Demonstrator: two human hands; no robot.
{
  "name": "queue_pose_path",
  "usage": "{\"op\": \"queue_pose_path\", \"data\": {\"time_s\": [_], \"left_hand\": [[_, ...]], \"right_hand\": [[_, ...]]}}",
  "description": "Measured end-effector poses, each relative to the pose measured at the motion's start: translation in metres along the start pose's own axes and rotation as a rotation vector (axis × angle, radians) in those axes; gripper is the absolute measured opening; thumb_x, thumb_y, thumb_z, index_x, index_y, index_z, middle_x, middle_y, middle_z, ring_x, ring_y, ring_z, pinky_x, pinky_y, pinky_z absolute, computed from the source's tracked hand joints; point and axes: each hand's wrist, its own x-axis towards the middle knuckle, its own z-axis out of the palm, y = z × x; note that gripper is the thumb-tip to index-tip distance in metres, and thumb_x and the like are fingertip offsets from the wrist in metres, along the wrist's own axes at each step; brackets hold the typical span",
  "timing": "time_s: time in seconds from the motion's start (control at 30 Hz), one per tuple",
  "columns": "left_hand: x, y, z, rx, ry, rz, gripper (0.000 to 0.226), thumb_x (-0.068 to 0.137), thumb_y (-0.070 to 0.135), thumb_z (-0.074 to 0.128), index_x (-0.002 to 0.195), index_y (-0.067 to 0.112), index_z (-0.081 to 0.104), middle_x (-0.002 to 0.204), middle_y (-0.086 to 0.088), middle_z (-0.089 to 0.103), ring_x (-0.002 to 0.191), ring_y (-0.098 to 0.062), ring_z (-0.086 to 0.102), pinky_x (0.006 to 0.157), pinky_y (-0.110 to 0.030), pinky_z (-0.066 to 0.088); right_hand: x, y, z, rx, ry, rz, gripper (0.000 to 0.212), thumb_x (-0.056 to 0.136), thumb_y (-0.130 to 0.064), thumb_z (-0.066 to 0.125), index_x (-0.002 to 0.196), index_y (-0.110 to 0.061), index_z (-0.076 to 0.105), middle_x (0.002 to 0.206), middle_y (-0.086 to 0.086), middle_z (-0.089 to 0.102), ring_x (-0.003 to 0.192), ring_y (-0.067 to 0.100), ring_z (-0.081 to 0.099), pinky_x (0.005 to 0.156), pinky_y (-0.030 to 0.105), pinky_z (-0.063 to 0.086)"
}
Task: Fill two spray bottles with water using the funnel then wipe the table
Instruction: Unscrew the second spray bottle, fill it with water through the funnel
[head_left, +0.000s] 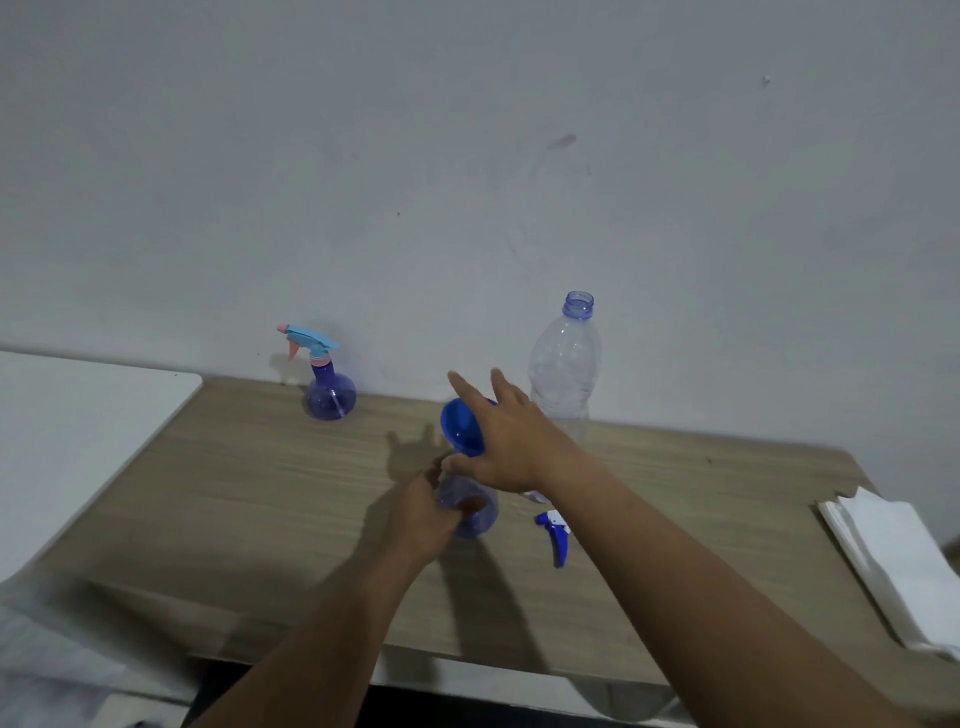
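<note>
- Left grip (423, 512) clasps open bottle (475, 514) on desk (234, 493).
- Right grip (511, 447) pinches funnel (460, 426), tilted on that bottle's neck.
- Sprayer head (556, 532) lies just right of bottle.
- Second sprayer (330, 397) behind-left; water bottle (563, 374) behind-right.

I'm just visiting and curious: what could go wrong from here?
The funnel looks tilted in the spray bottle that the left hand grips; if the right hand lets it slip, water may spill. The uncapped water bottle stands close behind that hand and could be knocked over. The loose spray head lies by the right forearm and might get swept away.
</note>
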Motion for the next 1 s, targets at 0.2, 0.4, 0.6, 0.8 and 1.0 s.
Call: {"op": "queue_pose_path", "data": {"time_s": [0.2, 0.4, 0.6, 0.8, 1.0], "left_hand": [[0.003, -0.003, -0.004, 0.061, -0.022, 0.021, 0.03, 0.088, 0.009, 0.071, 0.115, 0.016, 0.058, 0.089, 0.014, 0.06, 0.069, 0.011, 0.055, 0.054, -0.001, 0.038], [0.005, -0.005, -0.007, 0.105, -0.041, 0.073, 0.063, 0.085, 0.023, 0.076, 0.141, 0.017, 0.048, 0.132, 0.002, 0.06, 0.109, -0.007, 0.055, 0.083, -0.011, 0.037], [0.01, -0.01, -0.006, 0.019, -0.07, 0.092, 0.053, 0.083, -0.002, 0.072, 0.125, 0.025, 0.052, 0.102, 0.015, 0.062, 0.098, -0.01, 0.06, 0.068, -0.003, 0.044], [0.012, -0.016, -0.004, -0.017, -0.064, 0.121, 0.056, 0.082, -0.002, 0.072, 0.123, 0.032, 0.052, 0.097, 0.012, 0.064, 0.093, -0.012, 0.062, 0.064, 0.0, 0.044], [0.011, -0.019, -0.005, -0.041, -0.072, 0.149, 0.056, 0.085, 0.008, 0.074, 0.134, 0.025, 0.051, 0.107, 0.005, 0.062, 0.096, -0.011, 0.062, 0.06, 0.0, 0.043]], "right_hand": [[0.006, 0.0, -0.003, 0.126, -0.02, 0.033, 0.096, 0.082, -0.052, 0.073, 0.157, -0.044, 0.012, 0.14, 0.009, 0.031, 0.116, 0.033, 0.054, 0.098, 0.038, 0.048], [-0.011, 0.001, -0.01, 0.286, 0.137, 0.053, 0.072, 0.08, -0.037, 0.072, 0.141, -0.043, 0.033, 0.124, 0.005, 0.028, 0.106, 0.032, 0.052, 0.09, 0.035, 0.051], [-0.037, 0.01, -0.004, 0.579, 0.327, 0.099, 0.06, 0.074, -0.038, 0.072, 0.118, -0.038, 0.032, 0.122, 0.001, 0.045, 0.097, 0.02, 0.059, 0.082, 0.032, 0.051], [-0.069, 0.03, 0.038, 0.737, 0.491, 0.274, 0.062, 0.062, -0.032, 0.08, 0.104, -0.034, 0.035, 0.105, -0.001, 0.055, 0.087, 0.029, 0.062, 0.068, 0.044, 0.057], [-0.094, 0.045, 0.12, 0.847, 0.465, 0.326, 0.077, 0.065, -0.013, 0.086, 0.128, -0.039, 0.05, 0.119, -0.008, 0.047, 0.105, 0.008, 0.058, 0.088, 0.019, 0.05]]}}
